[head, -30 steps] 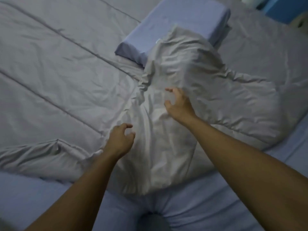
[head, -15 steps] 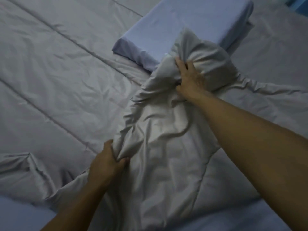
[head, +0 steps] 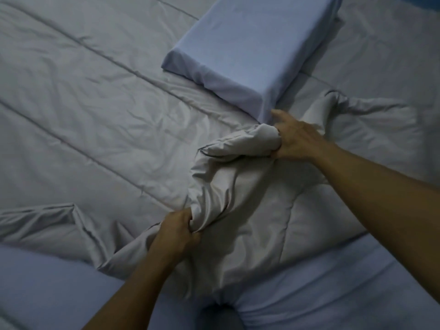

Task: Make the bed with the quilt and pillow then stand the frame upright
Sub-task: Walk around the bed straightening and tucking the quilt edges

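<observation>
Both hands, left hand (head: 177, 228) and right hand (head: 294, 141), clench the bunched quilt (head: 228, 177) mid-frame below the pillow (head: 247, 51); next it probably needs spreading flat.

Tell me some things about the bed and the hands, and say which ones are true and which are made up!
1. Both hands are gripping the quilt. True: the left hand and the right hand each clutch a bunched fold.
2. The pillow is lying on the floor. False: it lies on top of the quilt.
3. The quilt is spread flat everywhere. False: the part between the hands is crumpled.
4. The right hand is closer to the pillow than the left hand. True.
</observation>
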The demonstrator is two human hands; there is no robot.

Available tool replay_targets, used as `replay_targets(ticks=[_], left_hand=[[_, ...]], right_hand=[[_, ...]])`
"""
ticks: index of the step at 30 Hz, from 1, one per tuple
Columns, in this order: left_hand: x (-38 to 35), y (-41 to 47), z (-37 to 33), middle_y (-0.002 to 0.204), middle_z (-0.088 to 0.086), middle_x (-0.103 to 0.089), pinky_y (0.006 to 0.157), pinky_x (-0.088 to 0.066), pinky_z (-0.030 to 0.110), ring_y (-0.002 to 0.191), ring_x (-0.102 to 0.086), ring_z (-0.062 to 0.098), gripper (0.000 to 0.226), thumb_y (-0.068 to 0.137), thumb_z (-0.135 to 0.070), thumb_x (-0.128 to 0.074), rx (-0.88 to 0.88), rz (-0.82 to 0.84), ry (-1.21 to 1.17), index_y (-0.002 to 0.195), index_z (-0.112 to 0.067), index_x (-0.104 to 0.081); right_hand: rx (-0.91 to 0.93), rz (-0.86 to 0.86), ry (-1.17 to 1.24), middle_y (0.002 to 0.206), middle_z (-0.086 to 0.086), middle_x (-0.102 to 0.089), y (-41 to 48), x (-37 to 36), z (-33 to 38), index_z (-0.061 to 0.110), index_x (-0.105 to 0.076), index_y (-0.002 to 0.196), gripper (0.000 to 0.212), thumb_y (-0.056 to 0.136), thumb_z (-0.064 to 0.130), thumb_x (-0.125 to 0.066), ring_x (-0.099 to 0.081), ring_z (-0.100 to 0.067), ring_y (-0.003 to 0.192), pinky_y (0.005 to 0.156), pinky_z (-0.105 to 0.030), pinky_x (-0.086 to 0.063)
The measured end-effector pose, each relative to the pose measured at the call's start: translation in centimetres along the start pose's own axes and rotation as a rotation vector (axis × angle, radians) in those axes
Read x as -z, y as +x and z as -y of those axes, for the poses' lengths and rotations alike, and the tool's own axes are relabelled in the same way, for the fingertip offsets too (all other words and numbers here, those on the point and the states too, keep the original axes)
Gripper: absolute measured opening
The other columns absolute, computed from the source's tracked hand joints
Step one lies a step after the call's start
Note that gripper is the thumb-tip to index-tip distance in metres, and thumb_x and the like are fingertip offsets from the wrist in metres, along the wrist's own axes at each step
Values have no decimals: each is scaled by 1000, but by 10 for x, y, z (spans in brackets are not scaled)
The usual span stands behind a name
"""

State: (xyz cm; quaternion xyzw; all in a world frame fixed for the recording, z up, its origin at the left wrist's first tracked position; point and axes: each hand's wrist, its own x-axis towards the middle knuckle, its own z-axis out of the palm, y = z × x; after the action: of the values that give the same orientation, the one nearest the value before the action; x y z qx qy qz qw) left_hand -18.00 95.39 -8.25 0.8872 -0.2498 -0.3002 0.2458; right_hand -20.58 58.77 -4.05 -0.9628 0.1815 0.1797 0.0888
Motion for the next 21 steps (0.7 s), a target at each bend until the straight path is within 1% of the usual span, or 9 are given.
replay_targets(ticks=[3, 5, 6, 8, 11, 14, 16, 18, 21], left_hand=[[9, -19, -13, 90, -1, -74, 63, -43, 22, 88, -70, 20, 25, 73, -29, -70, -112, 51, -71, 92, -14, -67], [18, -37, -23, 101, -14, -70, 68, -43, 12, 96, -65, 6, 41, 77, -45, -78, -126, 76, -155, 109, -23, -66], [21, -47, -28, 105, -17, -68, 74, -46, 13, 98, -62, 2, 51, 77, -56, -75, -127, 90, -176, 116, -26, -64], [28, -69, -37, 112, -12, -70, 83, -52, 23, 102, -64, 7, 62, 79, -70, -63, -173, 132, -159, 125, -28, -59], [32, -104, -50, 117, -3, -70, 86, -52, 34, 104, -66, 19, 62, 89, -70, -47, -283, 217, -80, 136, -30, -48], [29, -142, -59, 116, 1, -70, 79, -46, 30, 103, -64, 22, 50, 96, -60, -44, -405, 276, -37, 132, -27, -50], [27, -167, -63, 111, 5, -70, 80, -48, 34, 100, -64, 26, 45, 97, -54, -42, -509, 343, 5, 129, -23, -51], [22, -194, -69, 102, 9, -68, 78, -47, 34, 93, -62, 28, 41, 92, -44, -45, -637, 455, 37, 119, -15, -56], [8, -234, -82, 90, 8, -61, 71, -38, 25, 82, -58, 25, 22, 83, -24, -60, -783, 568, 84, 99, -9, -60]], right_hand=[[-143, 77, 37, 127, -11, -61, -48, -7, 8, 26, -41, 131, 76, 71, 57, -75, -61, -37, 112, 87, -45, -48], [-213, 136, 73, 131, -15, -61, -85, -14, 19, 34, -33, 144, 84, 74, 58, -73, -59, -39, 117, 91, -44, -47], [-238, 167, 90, 135, -15, -60, -104, -17, 25, 33, -35, 148, 86, 75, 57, -74, -58, -39, 120, 94, -44, -48], [-278, 199, 113, 138, -13, -59, -145, -23, 37, 27, -44, 147, 82, 76, 55, -75, -58, -36, 122, 95, -40, -48], [-366, 209, 102, 132, -10, -63, -215, -41, 52, 24, -55, 135, 73, 74, 60, -73, -59, -35, 117, 91, -38, -45], [-484, 172, 133, 129, -9, -55, -292, -64, 61, 25, -55, 128, 71, 71, 65, -70, -52, -40, 115, 95, -44, -43], [-572, 153, 135, 127, -9, -47, -343, -78, 64, 27, -50, 130, 72, 70, 62, -71, -49, -41, 115, 103, -50, -40], [-638, 165, 148, 125, -9, -41, -397, -92, 68, 27, -44, 128, 68, 70, 43, -75, -47, -40, 116, 108, -56, -33], [-710, 110, 220, 117, -5, -36, -476, -107, 81, 29, -38, 117, 58, 72, 19, -73, -46, -37, 107, 95, -50, -42]])
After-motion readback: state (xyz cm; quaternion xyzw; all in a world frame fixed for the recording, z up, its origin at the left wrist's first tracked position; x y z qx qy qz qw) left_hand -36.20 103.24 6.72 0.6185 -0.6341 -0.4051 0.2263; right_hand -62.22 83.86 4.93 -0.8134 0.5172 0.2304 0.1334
